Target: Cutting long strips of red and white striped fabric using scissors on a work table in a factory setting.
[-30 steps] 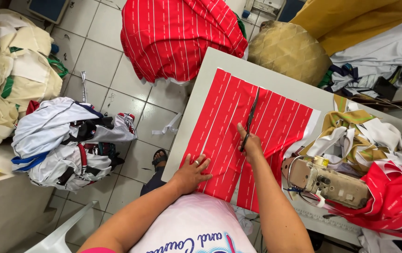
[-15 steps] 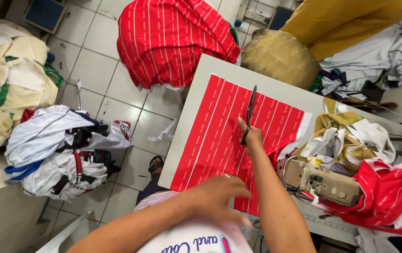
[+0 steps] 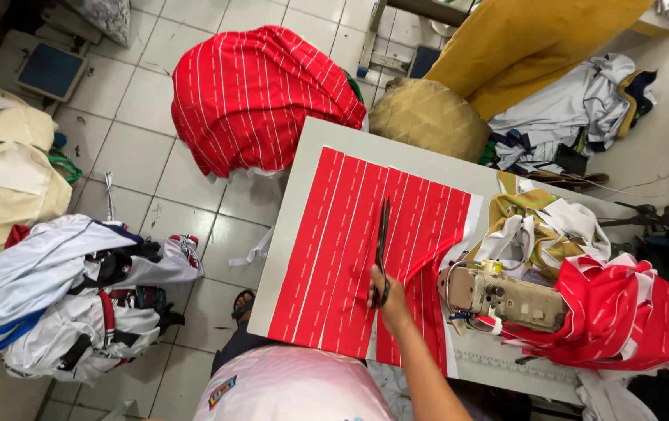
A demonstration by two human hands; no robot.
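Observation:
A flat piece of red fabric with thin white stripes [image 3: 326,249] lies spread on the pale work table [image 3: 315,144]. My right hand [image 3: 389,300] grips the handles of black scissors [image 3: 383,238], whose blades point away from me along the cloth's middle. The scissors rest on the fabric. My left hand is out of sight. My pink-and-white shirt [image 3: 287,386] fills the bottom of the view.
A beige sewing machine [image 3: 506,295] stands at the table's right, with red striped cloth [image 3: 623,320] and yellow-white cloth [image 3: 541,218] heaped around it. On the tiled floor sit a big red striped bundle [image 3: 260,93], white garments [image 3: 69,296], cream sacks [image 3: 7,171] and a tan sack [image 3: 428,117].
My left hand, pressed flat on the fabric's near edge a second ago, lifted and left the view. The right hand keeps the scissors on the cloth, roughly where it was.

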